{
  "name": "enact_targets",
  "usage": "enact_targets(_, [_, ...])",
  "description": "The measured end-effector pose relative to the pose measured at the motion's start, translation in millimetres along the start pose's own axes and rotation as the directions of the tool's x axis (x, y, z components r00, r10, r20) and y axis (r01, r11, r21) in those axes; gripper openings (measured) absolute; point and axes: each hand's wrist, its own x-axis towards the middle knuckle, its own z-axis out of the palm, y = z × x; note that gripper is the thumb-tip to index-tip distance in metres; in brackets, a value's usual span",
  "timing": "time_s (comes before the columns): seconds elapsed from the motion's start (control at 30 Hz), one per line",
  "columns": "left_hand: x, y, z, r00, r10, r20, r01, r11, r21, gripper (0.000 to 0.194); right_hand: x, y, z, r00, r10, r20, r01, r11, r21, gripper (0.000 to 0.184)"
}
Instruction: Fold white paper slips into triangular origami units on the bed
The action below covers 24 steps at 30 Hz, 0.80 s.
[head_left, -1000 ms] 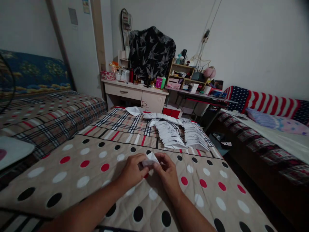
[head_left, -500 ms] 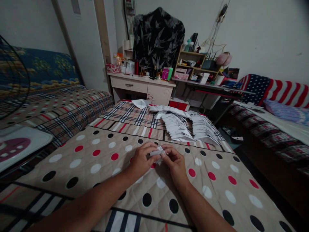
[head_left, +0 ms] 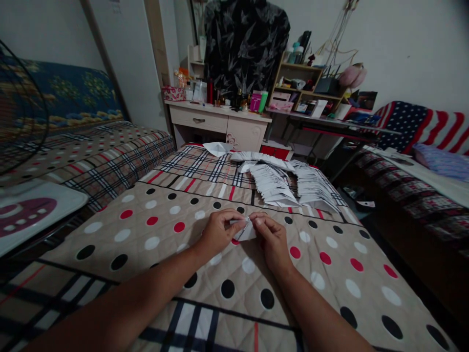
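Observation:
Between my hands is a small piece of folded white paper (head_left: 246,231), held just above the dotted bedspread (head_left: 154,274). My left hand (head_left: 220,229) pinches its left side between thumb and fingers. On its right upper edge, the thumb and fingers of my right hand (head_left: 271,235) are closed. The fingers hide part of the paper, so its full shape cannot be made out. Beyond my hands lie rows of many folded white papers (head_left: 273,185), packed close together, with another row (head_left: 317,188) to the right. A loose white sheet (head_left: 217,148) rests at the bed's far edge.
A white dressing table (head_left: 200,120) with bottles stands past the bed, under a hanging dark shirt (head_left: 245,49). To its right is a desk with a small shelf (head_left: 300,80). A white and purple board (head_left: 32,212) sits at the left, near a fan (head_left: 22,107).
The folded paper has turned in my fingers and now shows a wider flat face below them. My right hand has shifted slightly right. The whole view has tilted a little.

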Motion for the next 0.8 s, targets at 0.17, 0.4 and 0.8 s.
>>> enact_targets(0.17, [-0.3, -1.1, 0.6, 1.000, 0.009, -0.018, -0.010, 1.000, -0.021, 0.006, 1.7, 0.9, -0.2, 0.991, 0.117, -0.061, -0.114, 0.992, 0.052, 0.015])
enact_targets(0.4, [-0.5, 0.1, -0.5, 1.000, 0.011, -0.011, -0.011, 1.000, 0.000, 0.008, 3.2, 1.9, 1.4, 0.983, 0.170, -0.075, -0.176, 0.981, -0.076, 0.017])
enact_targets(0.8, [0.5, 2.1, 1.1, 0.994, -0.056, -0.094, 0.048, 0.995, -0.090, 0.008, -1.7, -2.4, 5.2, 0.995, 0.095, -0.036, -0.098, 0.990, -0.105, 0.015])
